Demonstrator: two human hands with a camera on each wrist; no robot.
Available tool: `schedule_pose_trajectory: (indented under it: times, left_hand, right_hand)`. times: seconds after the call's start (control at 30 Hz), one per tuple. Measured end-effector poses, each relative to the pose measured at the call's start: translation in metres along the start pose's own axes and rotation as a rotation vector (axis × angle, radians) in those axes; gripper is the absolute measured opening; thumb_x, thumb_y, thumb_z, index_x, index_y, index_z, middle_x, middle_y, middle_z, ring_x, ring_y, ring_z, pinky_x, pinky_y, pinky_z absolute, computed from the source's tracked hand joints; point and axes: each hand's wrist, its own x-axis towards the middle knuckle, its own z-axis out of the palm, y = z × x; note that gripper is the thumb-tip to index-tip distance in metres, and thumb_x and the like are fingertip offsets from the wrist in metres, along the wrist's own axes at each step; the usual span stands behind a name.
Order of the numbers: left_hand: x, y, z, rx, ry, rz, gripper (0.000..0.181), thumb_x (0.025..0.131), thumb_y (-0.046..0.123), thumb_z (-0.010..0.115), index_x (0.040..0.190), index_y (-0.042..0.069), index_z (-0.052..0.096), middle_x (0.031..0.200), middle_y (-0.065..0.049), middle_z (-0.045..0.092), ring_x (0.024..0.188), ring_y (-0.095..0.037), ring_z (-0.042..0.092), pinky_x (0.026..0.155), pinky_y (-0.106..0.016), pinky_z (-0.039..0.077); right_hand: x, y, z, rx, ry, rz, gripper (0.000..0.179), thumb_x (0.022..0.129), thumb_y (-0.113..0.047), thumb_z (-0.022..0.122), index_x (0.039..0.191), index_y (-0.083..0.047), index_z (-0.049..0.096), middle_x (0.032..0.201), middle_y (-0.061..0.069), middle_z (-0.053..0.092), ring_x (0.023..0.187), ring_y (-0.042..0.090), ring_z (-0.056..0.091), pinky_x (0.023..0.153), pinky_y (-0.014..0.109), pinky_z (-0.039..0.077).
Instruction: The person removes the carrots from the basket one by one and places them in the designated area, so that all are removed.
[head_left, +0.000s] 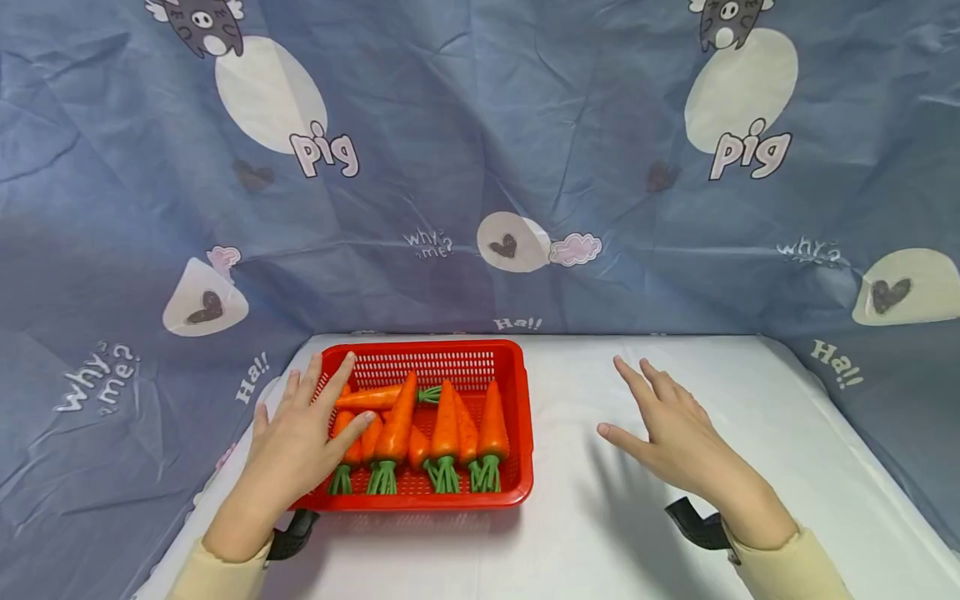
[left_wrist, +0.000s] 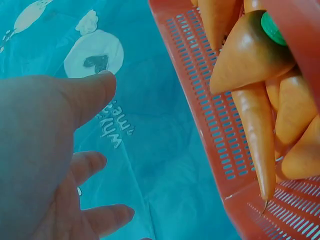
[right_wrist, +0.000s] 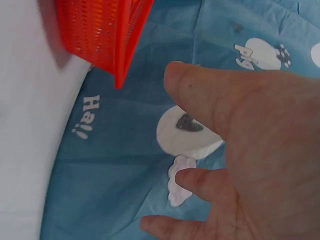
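A red perforated plastic basket (head_left: pixel 517 492) stands on the left half of the white table, holding several orange carrots (head_left: pixel 446 425) with green stem ends. One carrot (left_wrist: pixel 255 135) lies along the basket's side in the left wrist view. My left hand (head_left: pixel 300 442) hovers at the basket's left side, fingers spread, and in the head view it covers part of that rim. Nothing is in its grasp. To the right of the basket, my right hand (head_left: pixel 671 429) is held above the table, fingers apart and holding nothing; its shadow falls on the cloth.
The white tabletop (head_left: pixel 577 533) extends right of the basket. Behind it and at both sides hangs a blue cloth (head_left: pixel 420 283) printed with pigs, hearts and lettering. A black strap (head_left: pixel 697 525) is at the right wrist, another (head_left: pixel 294 535) at the left.
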Motion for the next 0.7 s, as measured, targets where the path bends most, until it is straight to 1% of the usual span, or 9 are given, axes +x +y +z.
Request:
schedule_pose_trajectory:
  times: [0.1, 0.17, 0.23, 0.3, 0.4, 0.47, 0.53, 0.6, 0.7]
  left_hand:
    - [-0.002, -0.002, -0.005, 0.007, 0.003, -0.009, 0.09, 0.089, 0.074, 0.05, 0.162, 0.037, 0.012, 0.166, -0.023, 0.014, 0.146, -0.057, 0.019, 0.102, -0.086, 0.009]
    - [-0.004, -0.005, -0.008, 0.019, 0.014, -0.009, 0.09, 0.09, 0.072, 0.051, 0.162, 0.036, 0.012, 0.165, -0.025, 0.017, 0.145, -0.056, 0.023, 0.101, -0.086, 0.013]
    - [-0.004, -0.009, -0.01, 0.029, 0.022, -0.002, 0.089, 0.091, 0.07, 0.052, 0.162, 0.035, 0.012, 0.163, -0.026, 0.02, 0.143, -0.056, 0.027, 0.099, -0.085, 0.019]
    - [-0.005, -0.014, -0.013, 0.037, 0.017, 0.007, 0.087, 0.092, 0.067, 0.053, 0.162, 0.035, 0.012, 0.163, -0.025, 0.021, 0.141, -0.056, 0.032, 0.095, -0.084, 0.027]
    - [-0.005, -0.023, -0.018, 0.035, -0.019, 0.001, 0.085, 0.094, 0.066, 0.052, 0.162, 0.037, 0.01, 0.163, -0.025, 0.023, 0.136, -0.059, 0.036, 0.088, -0.084, 0.033]
    - [-0.006, -0.031, -0.02, 0.025, -0.042, -0.01, 0.085, 0.094, 0.066, 0.051, 0.162, 0.036, 0.01, 0.161, -0.027, 0.026, 0.134, -0.061, 0.038, 0.086, -0.085, 0.034]
    - [-0.006, -0.039, -0.021, 0.009, -0.049, -0.019, 0.085, 0.094, 0.065, 0.053, 0.162, 0.033, 0.013, 0.158, -0.029, 0.031, 0.132, -0.061, 0.039, 0.088, -0.085, 0.033]
    - [-0.007, -0.049, -0.021, -0.007, -0.042, -0.018, 0.085, 0.094, 0.06, 0.057, 0.162, 0.028, 0.017, 0.153, -0.031, 0.038, 0.126, -0.058, 0.048, 0.086, -0.082, 0.037]
    - [-0.009, -0.066, -0.021, -0.039, -0.045, -0.023, 0.084, 0.094, 0.051, 0.063, 0.161, 0.021, 0.022, 0.144, -0.033, 0.045, 0.114, -0.05, 0.06, 0.083, -0.075, 0.044]
  right_hand:
    - [0.006, -0.007, -0.001, -0.001, -0.019, -0.009, 0.088, 0.093, -0.063, 0.057, 0.161, -0.022, 0.021, 0.161, 0.025, 0.026, 0.137, 0.059, 0.033, 0.107, 0.073, 0.026]
    - [0.01, -0.01, 0.0, -0.005, -0.029, -0.017, 0.087, 0.093, -0.061, 0.059, 0.161, -0.022, 0.022, 0.16, 0.025, 0.027, 0.137, 0.06, 0.034, 0.107, 0.074, 0.027]
    - [0.014, -0.013, 0.001, -0.001, -0.039, -0.027, 0.085, 0.093, -0.057, 0.061, 0.161, -0.021, 0.024, 0.16, 0.025, 0.028, 0.137, 0.061, 0.034, 0.107, 0.074, 0.028]
    - [0.018, -0.015, 0.003, 0.015, -0.051, -0.038, 0.084, 0.094, -0.053, 0.063, 0.16, -0.021, 0.024, 0.159, 0.025, 0.03, 0.137, 0.061, 0.035, 0.107, 0.074, 0.03]
    - [0.025, -0.019, 0.007, 0.073, -0.076, -0.048, 0.083, 0.093, -0.05, 0.066, 0.16, -0.02, 0.026, 0.154, 0.022, 0.037, 0.136, 0.052, 0.042, 0.107, 0.067, 0.036]
    - [0.03, -0.024, 0.01, 0.111, -0.097, -0.045, 0.083, 0.093, -0.049, 0.067, 0.159, -0.02, 0.027, 0.149, 0.02, 0.042, 0.133, 0.043, 0.048, 0.107, 0.062, 0.041]
    - [0.036, -0.029, 0.013, 0.146, -0.12, -0.05, 0.082, 0.092, -0.048, 0.068, 0.159, -0.019, 0.028, 0.142, 0.017, 0.047, 0.127, 0.034, 0.054, 0.105, 0.056, 0.045]
    - [0.042, -0.035, 0.016, 0.165, -0.141, -0.064, 0.081, 0.092, -0.046, 0.068, 0.158, -0.018, 0.03, 0.137, 0.016, 0.051, 0.121, 0.031, 0.058, 0.102, 0.052, 0.048]
    - [0.053, -0.046, 0.02, 0.197, -0.17, -0.099, 0.078, 0.092, -0.043, 0.07, 0.155, -0.015, 0.033, 0.129, 0.015, 0.056, 0.111, 0.028, 0.062, 0.094, 0.047, 0.052]
